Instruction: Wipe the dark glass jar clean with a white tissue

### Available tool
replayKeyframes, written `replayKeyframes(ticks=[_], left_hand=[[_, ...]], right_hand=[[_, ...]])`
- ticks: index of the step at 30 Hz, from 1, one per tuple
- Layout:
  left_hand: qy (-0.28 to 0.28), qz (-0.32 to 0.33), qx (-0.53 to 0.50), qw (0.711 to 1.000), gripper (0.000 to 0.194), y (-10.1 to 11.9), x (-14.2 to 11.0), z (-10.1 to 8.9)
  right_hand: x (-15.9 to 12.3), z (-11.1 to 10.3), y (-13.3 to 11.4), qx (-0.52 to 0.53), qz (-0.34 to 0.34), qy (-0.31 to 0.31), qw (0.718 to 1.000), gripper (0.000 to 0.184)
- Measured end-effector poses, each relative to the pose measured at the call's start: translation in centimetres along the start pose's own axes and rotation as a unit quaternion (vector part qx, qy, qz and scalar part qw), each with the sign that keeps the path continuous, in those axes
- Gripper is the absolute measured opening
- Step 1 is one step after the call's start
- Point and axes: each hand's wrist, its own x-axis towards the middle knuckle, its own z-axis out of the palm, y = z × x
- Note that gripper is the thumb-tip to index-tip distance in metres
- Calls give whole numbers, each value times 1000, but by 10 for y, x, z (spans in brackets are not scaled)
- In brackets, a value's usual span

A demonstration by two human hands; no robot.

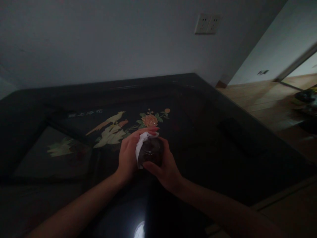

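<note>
My right hand (pixel 165 167) is wrapped round a small dark glass jar (pixel 151 152), held just above the black table. My left hand (pixel 129 152) presses a white cloth or tissue (pixel 141 142) against the jar's left side and top, fingers curled over it. Both hands meet over the middle of the table, just in front of the painted flower. The jar's contents look dark brown; its lid is hard to make out in the dim light.
A glossy black lacquered table (pixel 223 138) with a painted bird (pixel 109 123), an orange flower (pixel 150 119) and white characters fills the view. A wall with a double socket (pixel 207 23) stands behind. Wooden floor (pixel 260 96) and a doorway lie to the right.
</note>
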Motion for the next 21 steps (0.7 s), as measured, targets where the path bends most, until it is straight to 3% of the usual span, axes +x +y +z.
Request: replayKeyframes(ticks=[4, 6, 9, 11, 14, 16, 18, 21], left_hand=[[-45, -156, -123, 979, 35, 7, 9, 1], [-61, -184, -165, 967, 37, 6, 12, 1], [-43, -165, -167, 971, 40, 2, 11, 2], [-7, -115, -124, 986, 39, 0, 6, 2], [17, 32, -10, 999, 40, -2, -2, 1], [-2, 155, 76, 985, 42, -4, -5, -2], [-37, 269, 139, 952, 42, -8, -4, -5], [-73, 342, 152, 924, 43, -15, -2, -9]], right_hand=[[0, -3, -4, -66, -43, -3, 997, 80], [1, -4, -5, -88, -68, -3, 994, 84], [3, -4, -6, -71, -79, -12, 994, 86], [4, -3, -5, -27, -61, -19, 998, 84], [4, -1, -3, 30, -40, -20, 999, 77], [3, 1, -2, 52, -34, -12, 998, 71], [3, 2, 0, 62, -27, -8, 998, 68], [1, 3, 2, 58, -9, -1, 998, 70]])
